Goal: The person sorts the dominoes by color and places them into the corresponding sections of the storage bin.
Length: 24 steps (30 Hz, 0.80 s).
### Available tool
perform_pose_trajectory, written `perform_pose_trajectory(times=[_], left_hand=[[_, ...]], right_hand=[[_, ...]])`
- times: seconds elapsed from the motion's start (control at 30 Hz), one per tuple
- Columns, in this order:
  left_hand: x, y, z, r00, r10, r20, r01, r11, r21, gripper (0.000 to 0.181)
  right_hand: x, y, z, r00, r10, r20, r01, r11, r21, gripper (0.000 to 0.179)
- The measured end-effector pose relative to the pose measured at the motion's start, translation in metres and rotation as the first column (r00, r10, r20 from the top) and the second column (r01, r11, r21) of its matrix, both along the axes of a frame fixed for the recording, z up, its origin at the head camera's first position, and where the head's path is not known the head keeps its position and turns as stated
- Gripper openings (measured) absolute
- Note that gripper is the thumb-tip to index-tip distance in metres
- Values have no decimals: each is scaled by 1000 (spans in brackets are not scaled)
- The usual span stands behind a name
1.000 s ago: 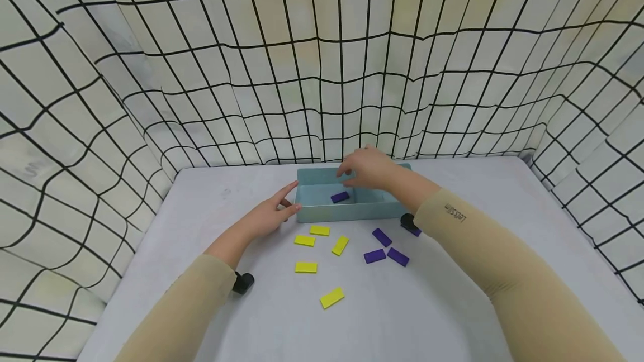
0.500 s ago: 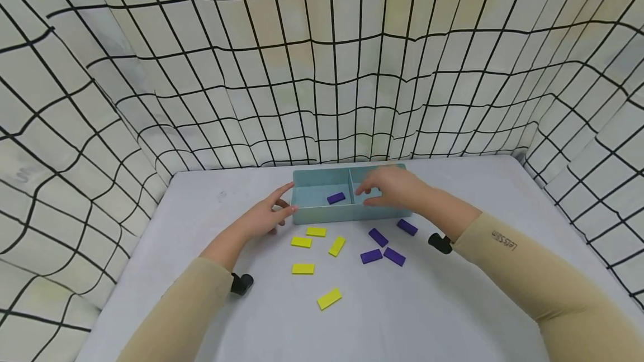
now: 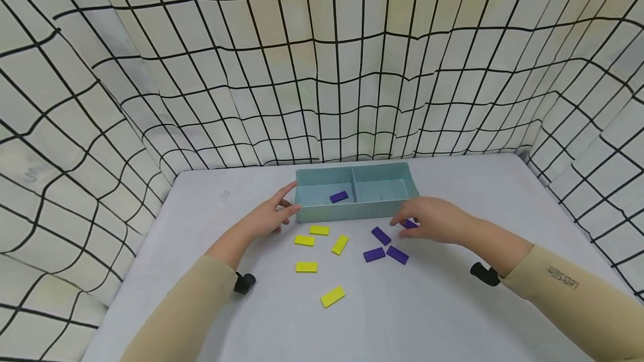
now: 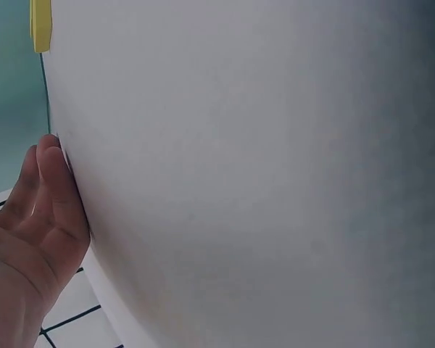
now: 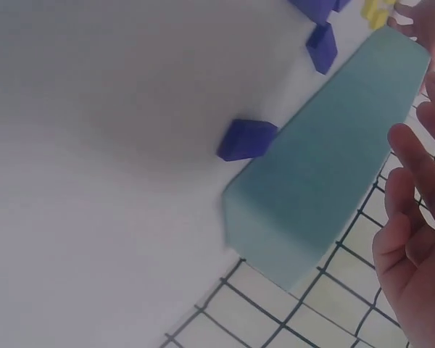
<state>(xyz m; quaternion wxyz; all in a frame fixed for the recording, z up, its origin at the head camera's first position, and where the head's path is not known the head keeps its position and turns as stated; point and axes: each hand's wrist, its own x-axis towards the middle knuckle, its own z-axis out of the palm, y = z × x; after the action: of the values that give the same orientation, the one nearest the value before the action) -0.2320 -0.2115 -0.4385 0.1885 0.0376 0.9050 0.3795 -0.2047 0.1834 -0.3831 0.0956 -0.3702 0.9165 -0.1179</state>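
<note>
A light teal two-compartment box (image 3: 352,212) stands at the back of the table. One purple block (image 3: 339,196) lies in its left compartment. My left hand (image 3: 264,218) rests against the box's left end, index finger stretched along the side and thumb at the front corner. Near the front right corner, my right hand (image 3: 440,220) reaches over another purple block (image 3: 411,224), which it partly hides in the head view. In the right wrist view, that right hand's fingers (image 5: 413,156) are spread apart, with a gap between them and the nearest purple block (image 5: 246,140).
Between the hands lie several purple blocks, one of them a purple block (image 3: 374,255) in a loose group. Several yellow blocks, such as a yellow block (image 3: 306,267), are scattered left of them. Black netting (image 3: 347,80) over pale cloth surrounds the white table (image 3: 427,306).
My right hand has moved from above the box, over the divider and right compartment, down toward the purple block in front. My left hand has stayed at the box's left end.
</note>
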Motion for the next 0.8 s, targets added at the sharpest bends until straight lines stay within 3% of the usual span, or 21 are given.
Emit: perform_pose_trajectory(times=[0.23, 0.43, 0.8], left_hand=[[0, -1, -1, 1000, 7, 7, -7, 1000, -6, 77], [0, 0, -2, 1000, 11, 14, -11, 1000, -6, 76], [1, 3, 0, 1000, 13, 11, -12, 1000, -19, 77]], right_hand=[[7, 9, -11, 998, -29, 58, 31, 999, -23, 23], [10, 5, -25, 989, -83, 122, 80, 996, 30, 22], [15, -5, -41, 987, -78, 141, 66, 994, 90, 33]])
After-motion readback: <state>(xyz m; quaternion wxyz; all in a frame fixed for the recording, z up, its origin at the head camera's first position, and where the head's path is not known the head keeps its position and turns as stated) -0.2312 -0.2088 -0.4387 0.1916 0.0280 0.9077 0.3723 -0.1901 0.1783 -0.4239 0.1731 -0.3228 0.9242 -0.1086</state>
